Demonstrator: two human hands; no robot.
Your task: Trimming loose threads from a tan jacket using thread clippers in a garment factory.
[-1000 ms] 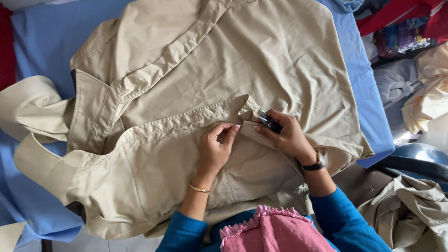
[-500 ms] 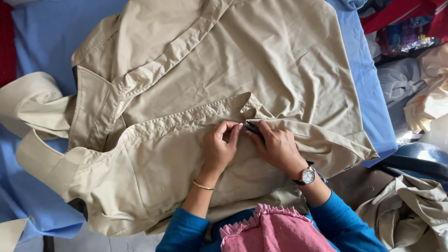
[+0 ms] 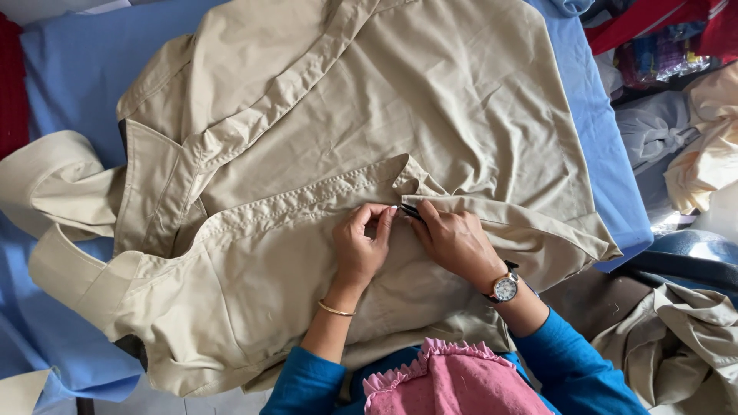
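Garment: your beige shirt (image 3: 430, 100) lies spread flat over the blue tabletop (image 3: 69, 84), filling most of the frame, collar end toward the left edge, hem toward the right.
Seam: the stitched placket (image 3: 307, 200) runs as a long band from lower left up toward frame centre; that is its long axis, and it ends right at your fingertips.
Left hand: your left hand (image 3: 361, 250), centre frame, with a thin gold bangle (image 3: 336, 309) on the wrist; its fingers are curled and pinch the placket edge at the top of the hand.
Right hand: your right hand (image 3: 455, 244), just right of the left and nearly touching it, wears a wristwatch (image 3: 504, 288). Its fingers are closed on a small dark tool (image 3: 409, 210) whose tip points up-left at the seam; what kind of tool it is, too small to tell.
Key relation: the tool tip sits between your two sets of fingertips, directly on the placket end; the seam stretches away to the lower left of your left hand, so the left hand is nearer the unworked length.
Fold: a loose flap of cloth (image 3: 530, 227) trails right from your right hand.
Surroundings: piled beige and grey cloth (image 3: 676, 338) at lower right; pink frilled fabric (image 3: 453, 384) at the bottom edge.
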